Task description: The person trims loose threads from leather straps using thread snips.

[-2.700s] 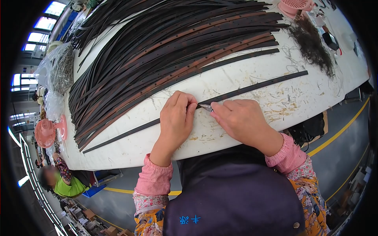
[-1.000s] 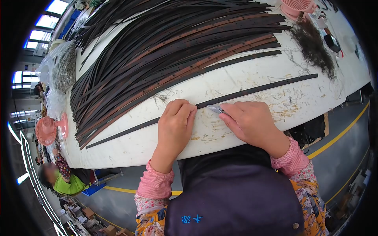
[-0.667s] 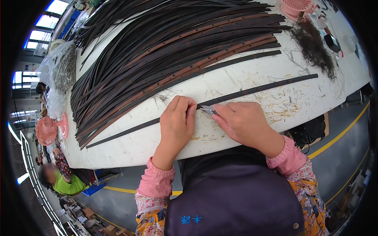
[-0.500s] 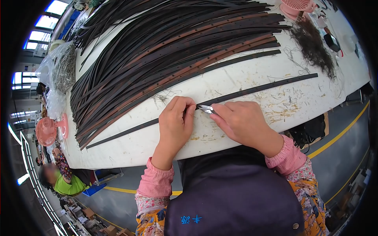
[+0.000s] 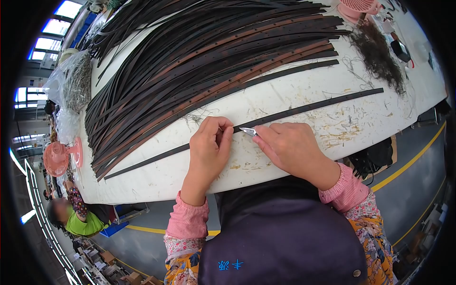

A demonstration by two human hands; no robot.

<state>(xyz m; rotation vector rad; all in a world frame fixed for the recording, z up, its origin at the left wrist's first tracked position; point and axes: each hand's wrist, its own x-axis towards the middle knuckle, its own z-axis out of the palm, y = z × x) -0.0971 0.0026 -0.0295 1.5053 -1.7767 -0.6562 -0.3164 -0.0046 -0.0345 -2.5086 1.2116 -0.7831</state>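
A long, narrow dark strap [image 5: 308, 108] with small holes lies slantwise along the front part of the table. My left hand [image 5: 209, 149] is closed over its middle, with thumb and forefinger pinching at the strap; the fingers hide that stretch. Close by on the right, my right hand [image 5: 289, 145] grips a pair of small metal thread snips [image 5: 249, 131]. The blades look closed, and their tips point left at the strap just beside my left fingertips. Most of the snips' handle is hidden inside my right hand.
A wide heap of dark and brown straps [image 5: 204, 61] covers the back of the white table [image 5: 180, 190]. Loose dark threads [image 5: 377, 57] lie at the right, near a pink fan [image 5: 358, 7]. Another pink fan [image 5: 56, 159], a plastic bag [image 5: 71, 83] and a co-worker [image 5: 83, 221] are on the left.
The snips' blades were apart at the strap and now look closed. My left hand has shifted slightly left, opening a small gap from the snips. The strap stays put.
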